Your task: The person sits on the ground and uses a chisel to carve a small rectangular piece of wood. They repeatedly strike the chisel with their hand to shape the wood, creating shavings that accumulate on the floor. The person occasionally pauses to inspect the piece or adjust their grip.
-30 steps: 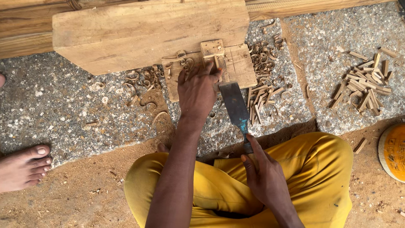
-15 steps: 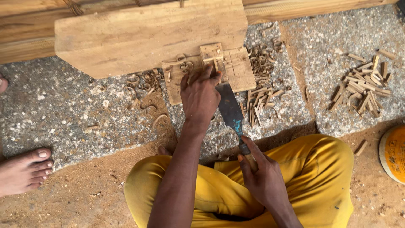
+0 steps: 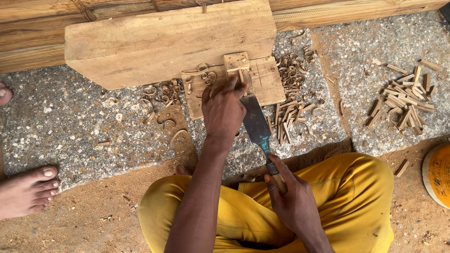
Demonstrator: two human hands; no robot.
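Chisel on the small block, both your hands busy.
Your right hand (image 3: 290, 201) grips the chisel (image 3: 257, 126) handle; left hand (image 3: 224, 110) fingers press the small wooden block (image 3: 236, 63); round yellow lid (image 3: 438, 173) lies far right.

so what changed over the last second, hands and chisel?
The chisel blade moved forward along the block, from lying beside the small wooden block to tucked under the left hand. The right hand followed on the handle. Both grips unchanged; left hand stays pressing the workpiece; the plank and stick pile stayed put.
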